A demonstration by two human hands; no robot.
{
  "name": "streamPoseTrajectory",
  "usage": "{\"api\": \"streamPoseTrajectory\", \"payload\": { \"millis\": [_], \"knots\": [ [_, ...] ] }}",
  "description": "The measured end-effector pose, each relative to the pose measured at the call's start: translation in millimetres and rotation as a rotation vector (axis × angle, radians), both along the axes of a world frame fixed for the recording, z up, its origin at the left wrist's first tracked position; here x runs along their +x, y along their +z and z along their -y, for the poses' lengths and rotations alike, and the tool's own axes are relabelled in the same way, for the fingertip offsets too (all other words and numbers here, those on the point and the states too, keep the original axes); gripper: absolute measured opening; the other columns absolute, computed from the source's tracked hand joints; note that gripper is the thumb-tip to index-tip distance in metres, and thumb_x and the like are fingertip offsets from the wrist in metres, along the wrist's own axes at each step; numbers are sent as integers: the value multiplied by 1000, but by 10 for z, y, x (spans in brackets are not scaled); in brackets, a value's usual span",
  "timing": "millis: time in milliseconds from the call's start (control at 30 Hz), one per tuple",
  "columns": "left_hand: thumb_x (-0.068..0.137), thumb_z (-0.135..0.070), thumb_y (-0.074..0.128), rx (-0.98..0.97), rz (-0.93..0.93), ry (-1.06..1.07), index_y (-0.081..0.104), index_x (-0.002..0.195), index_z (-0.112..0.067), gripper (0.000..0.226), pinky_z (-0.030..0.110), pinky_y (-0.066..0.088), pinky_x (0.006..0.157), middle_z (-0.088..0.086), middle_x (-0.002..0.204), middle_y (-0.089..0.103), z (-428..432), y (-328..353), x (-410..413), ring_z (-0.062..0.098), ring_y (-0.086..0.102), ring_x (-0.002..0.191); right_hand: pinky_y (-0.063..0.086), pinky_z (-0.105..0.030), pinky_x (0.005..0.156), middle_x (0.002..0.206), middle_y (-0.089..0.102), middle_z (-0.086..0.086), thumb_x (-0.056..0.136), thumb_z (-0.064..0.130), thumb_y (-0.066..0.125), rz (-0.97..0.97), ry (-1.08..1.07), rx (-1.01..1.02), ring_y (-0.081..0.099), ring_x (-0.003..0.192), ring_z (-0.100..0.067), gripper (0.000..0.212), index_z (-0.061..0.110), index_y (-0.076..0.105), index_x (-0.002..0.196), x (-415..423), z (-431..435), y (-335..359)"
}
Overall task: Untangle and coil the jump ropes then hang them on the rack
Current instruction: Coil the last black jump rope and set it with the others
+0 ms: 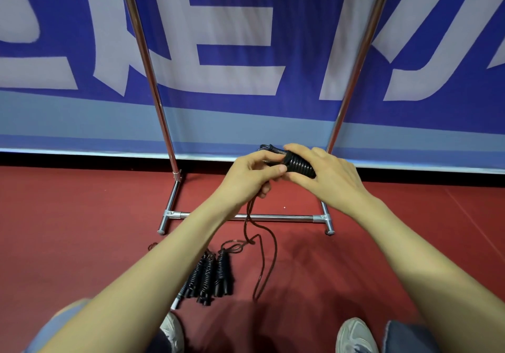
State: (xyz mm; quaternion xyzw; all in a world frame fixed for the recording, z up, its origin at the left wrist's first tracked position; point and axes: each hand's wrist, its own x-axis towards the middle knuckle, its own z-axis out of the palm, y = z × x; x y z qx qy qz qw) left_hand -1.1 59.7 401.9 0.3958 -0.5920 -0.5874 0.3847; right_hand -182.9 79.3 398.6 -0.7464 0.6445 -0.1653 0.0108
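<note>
Handle (pixel 299 165) at frame centre, axis upper left to lower right; left hand (pixel 254 172) pinches its end, right hand (pixel 328 177) wraps it. Cord (pixel 262 243) trails to floor (pixel 382 243); rack (pixel 246 217) just beyond.

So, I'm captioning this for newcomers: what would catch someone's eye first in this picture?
At centre, the left hand and right hand grip a black jump rope that trails to the red floor. Behind stands the chrome rack against a blue banner; more black handles lie lower down.
</note>
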Motion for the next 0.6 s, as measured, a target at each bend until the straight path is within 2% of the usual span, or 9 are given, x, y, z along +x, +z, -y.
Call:
{"api": "streamPoseTrajectory", "payload": {
  "millis": [167, 267, 333, 400, 467, 533, 600],
  "knots": [
    [95, -14, 59, 27, 15, -54, 60, 97, -11, 4, 27, 50, 58, 2, 65, 64, 5, -16, -2, 11, 51, 49, 43, -37, 80, 111, 57, 4, 86, 66, 45, 81, -69, -13, 60, 104, -30, 53, 48, 36, 134, 29, 22, 11],
    [98, -14, 54, 40, 36, -103, 59, 100, -4, 12, 24, 51, 63, 2, 69, 65, 27, -44, 30, 9, 55, 53, 44, -39, 86, 117, 59, 4, 86, 64, 52, 243, -135, 6, 58, 107, -27, 50, 48, 39, 131, -12, 38, 57],
    [98, -15, 53, 30, 64, -116, 61, 101, -2, 16, 22, 50, 63, 1, 69, 65, 46, -55, 51, 8, 56, 54, 46, -39, 87, 108, 61, 4, 86, 58, 58, 358, -144, -1, 58, 100, -23, 45, 47, 44, 127, -46, 45, 79],
    [98, -16, 53, 4, 78, -97, 66, 100, -3, 18, 19, 48, 62, -1, 69, 64, 61, -66, 52, 7, 54, 55, 47, -36, 79, 87, 60, 10, 84, 51, 63, 518, -117, 16, 57, 81, -16, 41, 45, 49, 122, -72, 55, 98],
    [97, -19, 55, -11, 76, -63, 68, 97, -6, 19, 18, 46, 61, -2, 67, 63, 66, -69, 41, 7, 52, 54, 44, -31, 64, 67, 52, 13, 84, 43, 68, 718, -39, 85, 48, 60, -12, 35, 44, 54, 116, -95, 58, 131],
    [96, -23, 56, -12, 88, -45, 70, 91, -7, 22, 20, 44, 61, -2, 65, 62, 66, -71, 28, 8, 51, 54, 36, -28, 52, 63, 48, 8, 86, 34, 68, 908, 70, 173, 41, 51, -15, 30, 47, 58, 112, -117, 50, 172],
    [96, -28, 56, -22, 134, -65, 70, 84, -9, 26, 22, 42, 62, -1, 63, 60, 69, -62, 30, 10, 51, 56, 30, -25, 46, 66, 50, 1, 86, 34, 66, 1030, 150, 252, 38, 48, -17, 29, 47, 59, 110, -126, 33, 211]
  ]
}}
